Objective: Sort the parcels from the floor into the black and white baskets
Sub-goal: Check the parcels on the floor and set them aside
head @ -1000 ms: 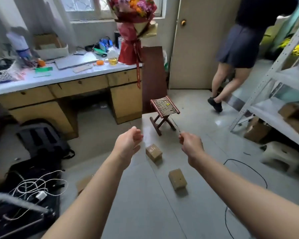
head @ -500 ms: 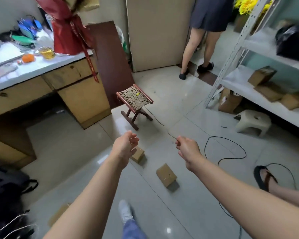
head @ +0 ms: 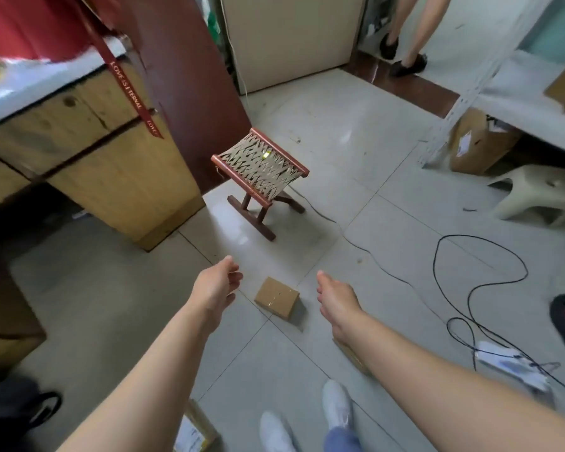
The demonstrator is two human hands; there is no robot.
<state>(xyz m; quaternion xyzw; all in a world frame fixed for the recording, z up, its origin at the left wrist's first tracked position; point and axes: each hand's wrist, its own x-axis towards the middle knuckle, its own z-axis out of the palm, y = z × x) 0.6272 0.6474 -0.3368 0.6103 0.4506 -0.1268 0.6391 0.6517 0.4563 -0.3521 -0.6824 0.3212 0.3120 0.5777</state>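
One wide-angle head-worn camera looks forward and steeply down onto the nearby tiled floor (head: 340,141).

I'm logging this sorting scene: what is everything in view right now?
parcels: three, brown, floor; one between the hands, one partly under the right forearm, one at the bottom edge
folding stool: one, dark wood, beyond the parcels
plastic stool: one, cream, right, by the shelf rack
cable: one, black, looped, right floor
desk: one, light wood, left
left hand: one, bare, empty, left of first parcel
right hand: one, bare, empty, right of it
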